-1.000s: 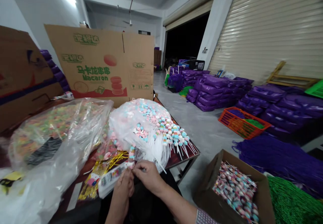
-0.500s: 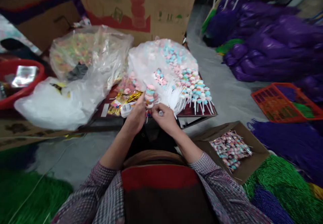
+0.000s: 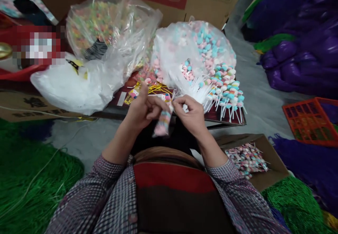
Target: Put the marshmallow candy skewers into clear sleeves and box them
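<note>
A marshmallow skewer in a clear wrapper hangs between my hands, its pink end tilted down towards me. My right hand pinches its upper, narrow end; the fingertips partly cover that spot. My left hand is beside the wrapper, thumb raised and apart, index finger stretched to the skewer's upper part, the other fingers curled. Gold twist ties and printed cards lie just beyond the left fingers. Past my right hand, white sticks fan out, next to unwrapped marshmallow skewers at the table's right corner.
A clear bag of marshmallows and a bag of yellow-green sweets stand behind. On the left are a white plastic bag and a red basin. A cardboard box of wrapped skewers sits low right, near an orange crate.
The skewer has gone from upright in my left hand to hanging, marshmallow end towards me. My left thumb and index have spread away from it. The view has tilted down.
</note>
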The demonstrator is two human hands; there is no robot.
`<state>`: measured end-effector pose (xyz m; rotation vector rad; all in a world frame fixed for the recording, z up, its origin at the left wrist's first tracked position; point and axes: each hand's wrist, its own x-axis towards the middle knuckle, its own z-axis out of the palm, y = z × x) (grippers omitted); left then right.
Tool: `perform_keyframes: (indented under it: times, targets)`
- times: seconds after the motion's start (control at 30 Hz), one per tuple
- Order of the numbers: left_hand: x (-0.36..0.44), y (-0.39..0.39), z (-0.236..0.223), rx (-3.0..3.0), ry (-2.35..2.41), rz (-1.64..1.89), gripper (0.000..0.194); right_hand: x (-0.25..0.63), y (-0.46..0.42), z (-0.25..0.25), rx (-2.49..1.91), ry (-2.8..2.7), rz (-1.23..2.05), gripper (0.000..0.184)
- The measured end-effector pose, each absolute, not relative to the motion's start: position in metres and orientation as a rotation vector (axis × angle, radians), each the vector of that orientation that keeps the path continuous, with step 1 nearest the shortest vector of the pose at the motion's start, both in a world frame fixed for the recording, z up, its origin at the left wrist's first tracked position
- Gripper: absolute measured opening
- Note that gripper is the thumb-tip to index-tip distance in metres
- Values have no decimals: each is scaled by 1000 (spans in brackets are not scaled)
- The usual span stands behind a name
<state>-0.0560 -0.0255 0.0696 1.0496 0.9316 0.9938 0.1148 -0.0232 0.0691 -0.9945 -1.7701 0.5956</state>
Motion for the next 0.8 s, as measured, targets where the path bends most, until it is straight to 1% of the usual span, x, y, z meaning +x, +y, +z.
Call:
perform_keyframes:
  times: [0.1,0.2,0.33,0.4,0.47,0.57,0.67,0.73,0.8]
  targets:
    - [-54,-25,61,1034,861,828,85,112,-22,73,-1000,-1749,513,15]
    - [-51,-21,53,905,816,959,76,109,-28,73,-924,-1812,515,16]
    - [-58,-26,64,1029,774,1122,36,119,-30,62,-1008,-1691,786,14]
    - [-59,-35,72,1253,752,1075,27,130,-27,57,-1072,-1541,955,10]
    - [-53,-44,72,1600,744,948,26,141,-27,56,-1048,-1426,1064,14]
    - [-32,-53,58,2161,807,798,31,153,-36,58,-947,-1333,1236,26]
    - [-12,-56,40,2382,793,765,33,165,-54,57,-966,-1222,1416,30]
    - [-10,-54,34,2370,682,737,32,181,-64,55,-1053,-1112,1337,29]
    - [-20,-46,32,2337,721,792,31,209,-73,51,-1153,-985,1070,26]
